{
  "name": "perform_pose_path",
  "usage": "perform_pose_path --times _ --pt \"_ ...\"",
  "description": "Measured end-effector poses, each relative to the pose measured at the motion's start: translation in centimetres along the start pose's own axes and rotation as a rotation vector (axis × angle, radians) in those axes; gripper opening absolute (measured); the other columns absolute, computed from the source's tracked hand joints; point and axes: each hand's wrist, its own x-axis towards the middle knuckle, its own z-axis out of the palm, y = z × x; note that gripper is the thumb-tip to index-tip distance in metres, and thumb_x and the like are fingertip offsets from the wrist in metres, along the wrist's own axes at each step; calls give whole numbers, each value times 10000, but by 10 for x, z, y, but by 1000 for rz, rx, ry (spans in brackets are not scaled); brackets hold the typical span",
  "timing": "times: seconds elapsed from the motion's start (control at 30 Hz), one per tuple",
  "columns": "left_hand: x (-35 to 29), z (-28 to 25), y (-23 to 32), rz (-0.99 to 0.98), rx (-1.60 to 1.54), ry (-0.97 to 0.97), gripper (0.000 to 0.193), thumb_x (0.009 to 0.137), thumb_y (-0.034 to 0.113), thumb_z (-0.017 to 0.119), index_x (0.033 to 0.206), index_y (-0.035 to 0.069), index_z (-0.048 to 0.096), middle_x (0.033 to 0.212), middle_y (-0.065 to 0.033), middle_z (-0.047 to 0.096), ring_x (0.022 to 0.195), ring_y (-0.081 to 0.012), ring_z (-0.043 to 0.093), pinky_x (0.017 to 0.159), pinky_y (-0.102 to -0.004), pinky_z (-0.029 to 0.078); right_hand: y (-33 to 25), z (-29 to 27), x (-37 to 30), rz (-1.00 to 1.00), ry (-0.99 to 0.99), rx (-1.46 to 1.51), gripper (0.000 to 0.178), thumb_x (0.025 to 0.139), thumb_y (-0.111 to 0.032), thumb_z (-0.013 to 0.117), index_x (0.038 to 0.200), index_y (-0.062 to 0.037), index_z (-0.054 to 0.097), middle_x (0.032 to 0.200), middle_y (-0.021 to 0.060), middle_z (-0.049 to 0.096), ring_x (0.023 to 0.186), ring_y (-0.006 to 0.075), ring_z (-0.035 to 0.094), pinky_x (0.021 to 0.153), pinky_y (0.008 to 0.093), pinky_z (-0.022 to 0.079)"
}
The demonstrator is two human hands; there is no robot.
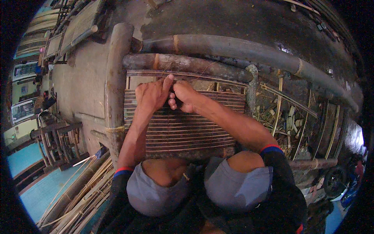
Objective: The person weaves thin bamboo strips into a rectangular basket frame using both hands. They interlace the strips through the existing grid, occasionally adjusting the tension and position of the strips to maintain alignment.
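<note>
In front of my knees lies a slatted bamboo panel (187, 135), its thin slats running side to side inside a thick bamboo frame (115, 89). My left hand (152, 94) is over the panel's far part, fingers curled and thumb extended toward the far rail. Close against it, my right hand (184, 96) is closed in a fist. Whatever is between the fingers of either hand is hidden. A few thin dark strands show near the panel's far rail (210, 78), just beyond my hands.
Long bamboo poles (237, 46) cross beyond the panel. Bamboo scraps (286, 123) litter the ground to the right, among upright strips. A bundle of split bamboo strips (83, 191) lies at lower left. Another slatted bamboo piece (76, 29) stands at upper left, and a wheel (335, 178) at far right.
</note>
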Motion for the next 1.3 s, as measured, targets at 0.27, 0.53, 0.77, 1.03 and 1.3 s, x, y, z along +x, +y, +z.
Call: perform_pose_path --times 0.27,0.53,0.77,1.03,1.3 --pt "8 -2 -4 -53 43 -126 758 1022 637 199 1054 118 751 946 -196 736 924 -385 708 849 -499 519 7 11 -6 -45 36 98 188 994 -154 374 899 -77 517 664 49 472 523 213 516 419 389 428" --pt "9 0 -3 -43 61 -90 762 1026 634 205 1000 116 762 893 -190 735 886 -387 710 819 -496 526 6 12 -11 -30 -22 36 220 1007 -209 384 867 -87 500 636 32 436 491 218 490 414 406 432" --pt "0 10 -6 56 18 111 490 1031 487 399 988 140 741 811 -186 720 777 -374 708 724 -487 540 -12 -23 -20 -427 89 -1449 234 977 -196 444 952 7 559 584 151 603 538 341 646 528 522 497" --pt "-6 20 -16 172 -157 424 266 922 350 640 807 116 693 688 -143 670 657 -351 668 661 -483 517 -41 -27 -72 -836 248 -1987 237 984 -269 528 947 -39 573 687 231 646 648 427 661 598 558 510" --pt "-8 22 -23 268 -72 440 315 873 376 703 719 102 690 688 -113 664 636 -350 646 637 -440 503 -28 -31 -83 -794 101 -1300 294 999 -289 574 913 -9 606 717 177 642 590 312 646 607 419 535"
